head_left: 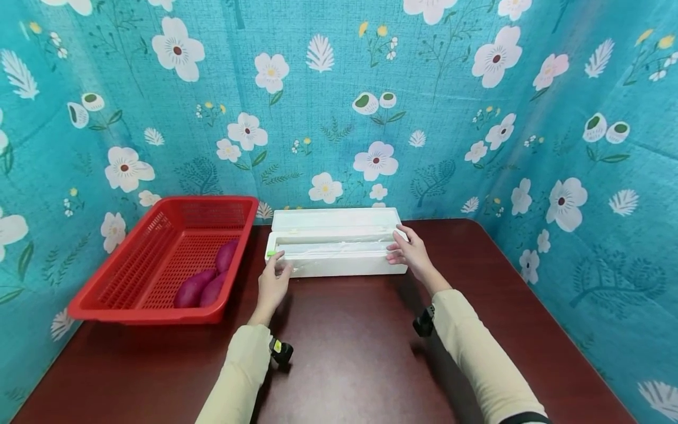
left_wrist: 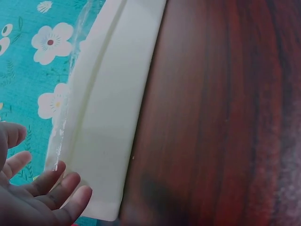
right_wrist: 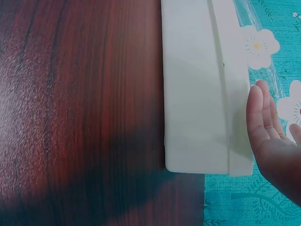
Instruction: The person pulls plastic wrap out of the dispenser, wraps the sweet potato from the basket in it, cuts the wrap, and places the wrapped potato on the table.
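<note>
A white cling film dispenser box (head_left: 341,266) stands at the back of the table with its lid (head_left: 335,219) raised. Clear film (left_wrist: 70,75) shows along its upper edge in the left wrist view. At the box's left end is my left hand (head_left: 273,286), fingers spread and slightly bent, fingertips right at the film's edge and the front face. My right hand (head_left: 411,251) is at the right end, its fingers nearly straight beside the upper front edge. In the right wrist view a strip of clear film (right_wrist: 248,16) reaches toward those fingertips (right_wrist: 255,92).
A red plastic basket (head_left: 153,316) stands to the left, with several purple sweet potatoes (head_left: 193,288) inside. A blue floral cloth (head_left: 328,118) hangs behind the dark wooden table (head_left: 349,353) and along its right side. A green piece (head_left: 272,253) sits on the box's left end.
</note>
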Available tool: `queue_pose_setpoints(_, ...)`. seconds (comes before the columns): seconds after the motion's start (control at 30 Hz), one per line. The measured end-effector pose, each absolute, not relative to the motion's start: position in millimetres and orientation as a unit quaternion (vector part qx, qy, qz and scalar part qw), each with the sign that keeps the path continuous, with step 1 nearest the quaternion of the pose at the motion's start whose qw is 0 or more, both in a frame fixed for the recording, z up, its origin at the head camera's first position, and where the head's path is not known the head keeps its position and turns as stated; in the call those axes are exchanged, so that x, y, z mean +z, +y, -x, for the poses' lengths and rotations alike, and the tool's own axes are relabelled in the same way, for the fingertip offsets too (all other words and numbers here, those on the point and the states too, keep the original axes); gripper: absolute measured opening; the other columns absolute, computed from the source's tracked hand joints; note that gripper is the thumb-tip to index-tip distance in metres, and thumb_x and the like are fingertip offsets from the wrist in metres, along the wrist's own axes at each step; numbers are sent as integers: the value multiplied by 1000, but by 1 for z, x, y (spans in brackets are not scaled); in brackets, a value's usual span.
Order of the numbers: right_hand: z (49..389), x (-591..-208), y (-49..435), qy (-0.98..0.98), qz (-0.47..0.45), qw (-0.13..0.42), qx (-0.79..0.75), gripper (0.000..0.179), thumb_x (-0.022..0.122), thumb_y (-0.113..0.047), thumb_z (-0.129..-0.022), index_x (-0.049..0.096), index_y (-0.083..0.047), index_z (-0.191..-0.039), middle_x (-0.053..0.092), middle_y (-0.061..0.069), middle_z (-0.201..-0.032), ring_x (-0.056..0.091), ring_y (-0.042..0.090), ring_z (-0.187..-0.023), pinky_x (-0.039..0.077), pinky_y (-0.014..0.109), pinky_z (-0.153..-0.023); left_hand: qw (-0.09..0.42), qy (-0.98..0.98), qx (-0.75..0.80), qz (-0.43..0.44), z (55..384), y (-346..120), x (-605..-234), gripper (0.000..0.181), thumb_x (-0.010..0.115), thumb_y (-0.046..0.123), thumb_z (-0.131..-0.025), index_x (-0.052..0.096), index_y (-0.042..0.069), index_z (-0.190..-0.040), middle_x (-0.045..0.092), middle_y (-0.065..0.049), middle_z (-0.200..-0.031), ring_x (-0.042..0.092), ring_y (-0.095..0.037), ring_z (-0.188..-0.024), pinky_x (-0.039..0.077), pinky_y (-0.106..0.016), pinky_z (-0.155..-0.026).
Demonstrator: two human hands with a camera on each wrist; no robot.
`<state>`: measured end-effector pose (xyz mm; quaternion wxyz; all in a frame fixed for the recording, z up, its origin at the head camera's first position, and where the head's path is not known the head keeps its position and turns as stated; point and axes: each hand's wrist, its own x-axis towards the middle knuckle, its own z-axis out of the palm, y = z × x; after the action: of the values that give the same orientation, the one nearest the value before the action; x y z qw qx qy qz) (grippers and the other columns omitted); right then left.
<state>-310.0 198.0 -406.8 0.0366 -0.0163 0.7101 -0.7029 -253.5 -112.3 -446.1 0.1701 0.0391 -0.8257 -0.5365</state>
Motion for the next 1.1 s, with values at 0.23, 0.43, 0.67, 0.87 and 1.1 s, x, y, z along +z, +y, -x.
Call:
queue_pose_setpoints(0.23,314,-414,197,722,-6,32,-691,54,46,-32,-93,33,1,-135,52,31,-106,62,12,-60,52,31,-62,193,-819,-539,-36,257,-111,-446,30,58,9,-84,59,0,-112,64,-18,-94,60,-29,-82,45,-40,-76)
queue_pose_setpoints(0.43,313,-416,198,717,-30,15,-696,47,51,-25,-92,48,14,-117,59,24,-97,61,10,-59,51,27,-61,193,-807,-557,-41,259,-111,-445,24,59,6,-83,62,-4,-105,65,-17,-92,62,-26,-76,46,-29,-68)
queue_pose_setpoints(0.67,314,-417,198,715,-76,-4,-695,28,60,-12,-86,58,14,-96,62,8,-68,61,13,-54,52,32,-60,201,-775,-596,-62,261,-112,-439,21,59,1,-80,64,-6,-99,64,-18,-79,61,-33,-71,40,-16,-53)
queue_pose_setpoints(0.87,315,-415,196,714,-104,11,-693,19,63,-3,-81,56,10,-94,61,6,-62,61,13,-52,52,32,-59,199,-747,-629,-83,264,-114,-437,20,58,-5,-77,62,-7,-96,64,-18,-76,61,-23,-64,45,-18,-53)
queue_pose_setpoints(1.1,314,-414,200,700,-89,55,-706,52,61,-2,-83,39,6,-129,63,7,-68,62,14,-55,52,29,-58,197,-717,-662,-93,268,-117,-433,22,58,-8,-78,58,-11,-99,63,-17,-75,60,-14,-60,50,-23,-58)
